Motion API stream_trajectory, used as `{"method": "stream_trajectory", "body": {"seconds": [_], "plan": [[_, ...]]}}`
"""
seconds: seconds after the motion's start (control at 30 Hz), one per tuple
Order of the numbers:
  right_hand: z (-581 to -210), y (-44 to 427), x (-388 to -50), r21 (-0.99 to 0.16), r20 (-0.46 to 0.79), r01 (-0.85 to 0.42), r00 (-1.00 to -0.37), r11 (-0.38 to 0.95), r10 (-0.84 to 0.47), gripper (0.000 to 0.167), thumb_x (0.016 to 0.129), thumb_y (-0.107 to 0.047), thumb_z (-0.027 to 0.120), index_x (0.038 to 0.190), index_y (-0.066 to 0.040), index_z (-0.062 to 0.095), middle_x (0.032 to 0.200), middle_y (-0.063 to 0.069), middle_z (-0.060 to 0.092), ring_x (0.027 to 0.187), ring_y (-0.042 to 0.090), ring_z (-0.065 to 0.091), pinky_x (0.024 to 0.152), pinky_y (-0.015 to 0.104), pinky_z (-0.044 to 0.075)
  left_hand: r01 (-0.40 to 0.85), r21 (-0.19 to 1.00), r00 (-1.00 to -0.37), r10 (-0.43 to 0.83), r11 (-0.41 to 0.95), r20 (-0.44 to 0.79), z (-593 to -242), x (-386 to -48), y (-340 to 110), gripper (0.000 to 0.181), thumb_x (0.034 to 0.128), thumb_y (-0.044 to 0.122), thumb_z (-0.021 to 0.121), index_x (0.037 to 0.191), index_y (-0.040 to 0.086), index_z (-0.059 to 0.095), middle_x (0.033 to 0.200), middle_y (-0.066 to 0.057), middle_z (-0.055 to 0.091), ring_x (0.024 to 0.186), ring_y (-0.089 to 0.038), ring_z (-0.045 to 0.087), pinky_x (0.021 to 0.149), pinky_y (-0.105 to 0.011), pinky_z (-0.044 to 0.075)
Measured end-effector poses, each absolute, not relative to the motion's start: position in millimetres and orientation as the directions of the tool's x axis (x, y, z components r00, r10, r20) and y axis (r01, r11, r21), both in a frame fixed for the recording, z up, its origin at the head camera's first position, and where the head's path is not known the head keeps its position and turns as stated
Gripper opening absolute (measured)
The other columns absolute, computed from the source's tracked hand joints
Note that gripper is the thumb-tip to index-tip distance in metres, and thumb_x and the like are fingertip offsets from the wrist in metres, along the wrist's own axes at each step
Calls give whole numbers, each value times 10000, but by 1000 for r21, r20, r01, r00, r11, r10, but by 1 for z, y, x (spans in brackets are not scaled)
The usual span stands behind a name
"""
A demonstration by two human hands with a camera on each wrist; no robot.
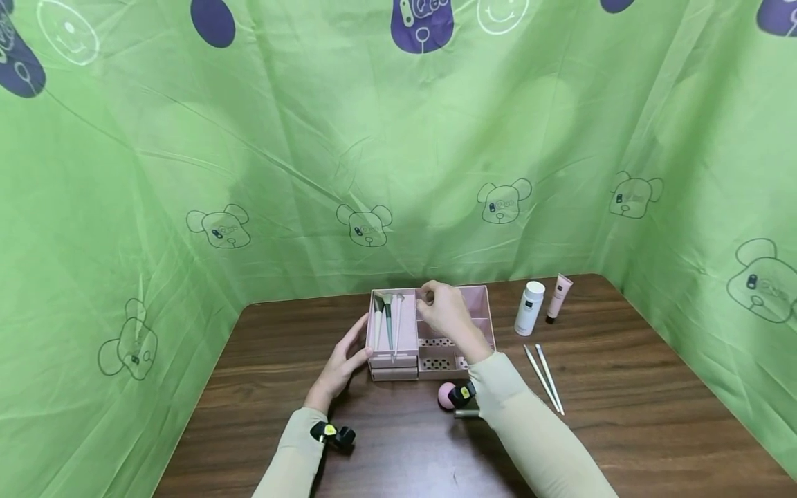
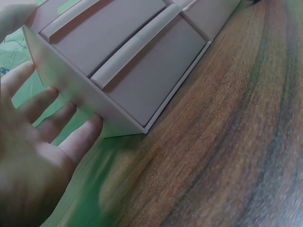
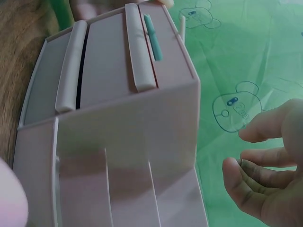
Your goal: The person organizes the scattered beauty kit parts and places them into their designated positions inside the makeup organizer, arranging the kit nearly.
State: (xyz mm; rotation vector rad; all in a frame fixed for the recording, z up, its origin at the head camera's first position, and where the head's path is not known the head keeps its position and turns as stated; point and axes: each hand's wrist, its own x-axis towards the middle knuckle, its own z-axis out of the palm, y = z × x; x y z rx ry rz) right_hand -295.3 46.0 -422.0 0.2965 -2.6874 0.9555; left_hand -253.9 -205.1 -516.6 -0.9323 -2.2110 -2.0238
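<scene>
A pale pink organizer box with drawers on its left side stands at the back of the table. Several makeup brushes lie in its top left tray. My left hand rests against the box's left side; in the left wrist view its fingers are spread along the wall, with the thumb at the upper edge. Above the box, near the divider, is my right hand. Its fingers are loosely bent in the right wrist view, and nothing shows between them and the thumb.
To the right of the box stand a white bottle and a pink tube. Two thin white sticks lie in front of them. A pink ball-like sponge and a dark cylinder lie before the box. Green curtain surrounds the table.
</scene>
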Motion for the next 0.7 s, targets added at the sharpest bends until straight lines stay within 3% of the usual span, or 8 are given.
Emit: {"method": "stream_trajectory", "body": {"seconds": [0.23,0.43,0.7], "plan": [[-418,59,-290,-589,326,-261,-943,764,-71,287,840,-194,688,1095,-63,698,903,46,720,801,203,662,738,369,553,406,914,-831,415,-1,369,-515,-254,-206,669,963,-22,508,1538,-31,164,1584,-258,196,1416,-476,234,1142,-405,300],[-419,70,-286,-599,333,-258,-941,758,-58,288,840,-182,682,1100,-57,697,909,56,725,830,226,673,769,376,553,400,916,-835,414,5,363,-516,-252,-206,666,965,-15,508,1536,-33,165,1589,-248,191,1423,-457,233,1138,-335,309],[-421,89,-279,-579,386,-289,-921,762,-56,284,831,-195,670,1079,-60,700,882,63,726,803,241,672,764,423,530,415,910,-830,403,-16,386,-536,-265,-209,675,960,-41,500,1550,21,178,1597,-208,209,1422,-454,243,1143,-352,312]]}}
